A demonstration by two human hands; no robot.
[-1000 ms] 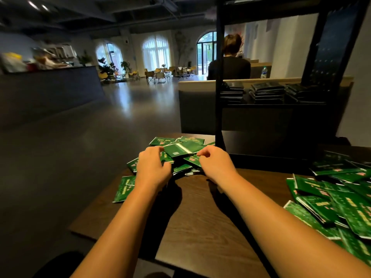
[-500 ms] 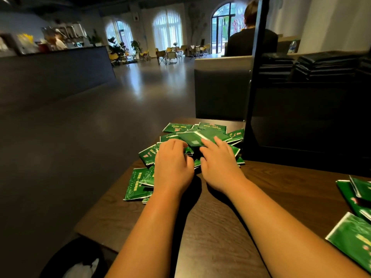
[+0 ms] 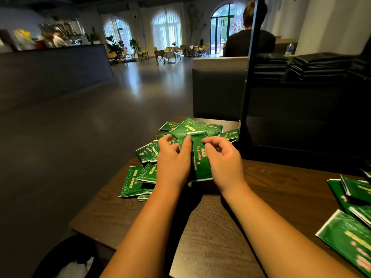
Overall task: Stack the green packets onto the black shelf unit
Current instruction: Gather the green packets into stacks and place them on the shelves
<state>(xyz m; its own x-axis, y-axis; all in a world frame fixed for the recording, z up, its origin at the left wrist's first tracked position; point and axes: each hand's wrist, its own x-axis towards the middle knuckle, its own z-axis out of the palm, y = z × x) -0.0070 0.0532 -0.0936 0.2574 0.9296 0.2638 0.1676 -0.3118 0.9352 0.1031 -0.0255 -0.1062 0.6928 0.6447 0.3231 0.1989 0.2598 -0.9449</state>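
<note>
A loose pile of green packets (image 3: 144, 177) lies on the dark wooden table (image 3: 271, 189) near its far left corner. My left hand (image 3: 172, 159) and my right hand (image 3: 224, 159) hold a small bunch of green packets (image 3: 200, 157) between them, lifted slightly above the pile, fingers curled round its edges. The black shelf unit (image 3: 305, 125) stands just right of the pile, its post (image 3: 249, 77) close to my right hand. Dark stacks of packets (image 3: 319, 67) lie on its shelf.
More green packets (image 3: 349, 231) lie at the table's right edge. A bin with a white bag (image 3: 74, 265) sits on the floor below the table's left corner. A person sits with their back to me behind a partition (image 3: 218, 87).
My hands went from pressing flat on the pile to gripping a bunch of packets and raising it. The view shifted left and down, so the shelf sits further right.
</note>
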